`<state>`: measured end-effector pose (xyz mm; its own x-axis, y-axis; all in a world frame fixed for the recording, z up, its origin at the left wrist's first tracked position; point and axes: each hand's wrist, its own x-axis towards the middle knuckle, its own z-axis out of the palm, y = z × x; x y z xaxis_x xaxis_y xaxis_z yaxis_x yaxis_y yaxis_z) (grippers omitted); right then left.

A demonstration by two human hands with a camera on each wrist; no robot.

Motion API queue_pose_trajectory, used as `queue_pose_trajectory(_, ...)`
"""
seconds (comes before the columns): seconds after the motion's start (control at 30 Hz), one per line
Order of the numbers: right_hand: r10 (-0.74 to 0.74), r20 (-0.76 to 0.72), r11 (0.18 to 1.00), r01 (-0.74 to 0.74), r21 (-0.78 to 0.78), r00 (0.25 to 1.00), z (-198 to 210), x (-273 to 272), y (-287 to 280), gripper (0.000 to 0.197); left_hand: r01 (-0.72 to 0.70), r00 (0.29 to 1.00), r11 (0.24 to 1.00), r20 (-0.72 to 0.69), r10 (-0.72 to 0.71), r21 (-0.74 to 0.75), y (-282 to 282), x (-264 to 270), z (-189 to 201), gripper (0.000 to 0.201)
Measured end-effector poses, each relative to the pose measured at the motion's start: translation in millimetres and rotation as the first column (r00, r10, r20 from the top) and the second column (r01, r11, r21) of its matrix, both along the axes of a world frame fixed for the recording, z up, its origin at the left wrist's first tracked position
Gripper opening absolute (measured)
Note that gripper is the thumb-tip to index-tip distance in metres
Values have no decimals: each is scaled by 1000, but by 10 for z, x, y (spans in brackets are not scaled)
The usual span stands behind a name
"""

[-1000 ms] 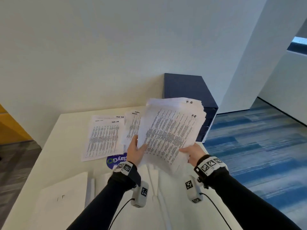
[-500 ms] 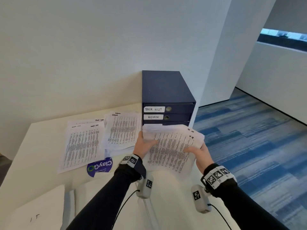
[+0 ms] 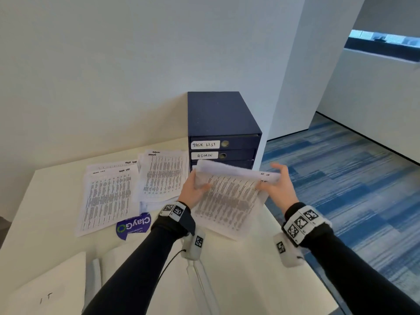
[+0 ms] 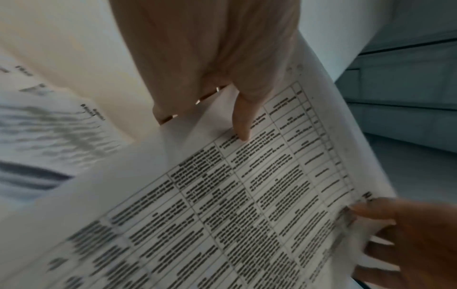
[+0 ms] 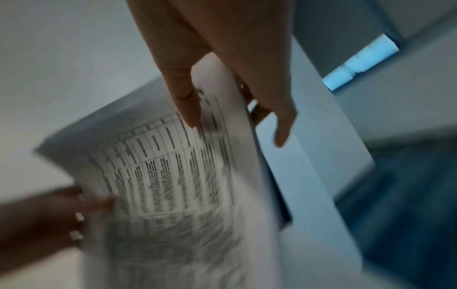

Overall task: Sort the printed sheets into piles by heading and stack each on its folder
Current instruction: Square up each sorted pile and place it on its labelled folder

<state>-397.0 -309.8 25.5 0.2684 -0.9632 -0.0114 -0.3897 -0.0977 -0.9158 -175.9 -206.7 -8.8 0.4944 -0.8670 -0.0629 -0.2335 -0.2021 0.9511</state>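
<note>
Mid-sort, the left hand (image 3: 193, 192) grips the unsorted sheaf (image 3: 229, 201) while the right hand (image 3: 280, 185) fingers pinch its curled top sheets, probably next matching a heading to a counter (image 3: 238, 280) pile.

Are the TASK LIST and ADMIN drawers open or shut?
Shut. Both drawers, TASK LIST and ADMIN, sit flush in the blue drawer box.

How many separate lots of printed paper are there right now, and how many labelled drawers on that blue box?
Piles of printed sheets lying on the table: 2, the task list pile and the admin pile
Bundles held in the hands: 1, the held bundle
Drawers with a readable label: 2, task list drawer and admin drawer
Total: 5
</note>
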Motion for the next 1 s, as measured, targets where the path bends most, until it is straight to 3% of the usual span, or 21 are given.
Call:
queue_pose_trajectory(0.03,11,-240,984,-53,-168,971,124,-25,-16,73,44,998,999,56,-43,-28,-26,-11,77,61)
queue_pose_trajectory(0.1,54,-581,886,-307,-347,812,380,53,46,83,118,967,993,231,-110,-23,-109,-75,277,60)
queue_pose_trajectory(0.17,171,-662,845,-455,-283,729,529,212,149,81,189,894,982,418,-163,-22,-211,-184,490,48)
queue_pose_trajectory(0.23,192,-581,878,-403,-258,791,566,308,212,57,273,794,961,571,-209,-28,-316,-274,603,26)
queue_pose_trajectory(0.3,174,-350,944,-257,-207,920,537,299,228,31,308,697,951,677,-235,14,-341,-329,627,21)
queue_pose_trajectory(0.37,123,-204,974,-157,-160,971,419,222,253,18,306,622,951,750,-225,31,-341,-351,576,21)
queue_pose_trajectory(0.47,13,-77,996,-19,-84,997,148,32,318,9,175,508,977,838,-197,124,-245,-232,483,25)
queue_pose_trajectory(0.53,-60,116,997,53,63,991,-31,-137,380,11,19,482,967,845,-231,254,-134,-42,368,42)
queue_pose_trajectory(0.57,-94,231,987,61,146,969,-100,-219,411,14,-46,530,953,816,-230,298,-88,58,313,49)
queue_pose_trajectory(0.6,-119,315,976,53,213,942,-153,-288,439,15,-61,661,963,734,-159,264,-39,129,276,47)
queue_pose_trajectory(0.63,-130,357,967,38,252,925,-202,-338,459,16,-49,825,982,561,-64,184,11,159,252,39)
queue_pose_trajectory(0.67,-130,376,962,26,270,918,-250,-365,469,16,-45,943,995,332,11,93,34,178,213,33)
queue_pose_trajectory(0.7,-126,399,960,11,280,908,-287,-374,474,17,-70,990,997,124,66,21,42,176,184,33)
queue_pose_trajectory(0.77,-144,460,950,-7,311,876,-352,-374,451,19,-133,982,989,-140,124,-58,44,148,140,43)
queue_pose_trajectory(0.83,-151,477,942,-20,336,866,-436,-385,444,23,-131,959,990,-263,110,-62,51,58,68,61)
queue_pose_trajectory(0.93,-118,379,952,-4,306,918,-645,-452,468,45,-126,939,992,-323,119,-1,89,-69,-116,50)
queue_pose_trajectory(1.0,-148,308,958,59,280,940,-732,-498,481,62,-115,928,993,-355,113,17,89,-125,-227,54)
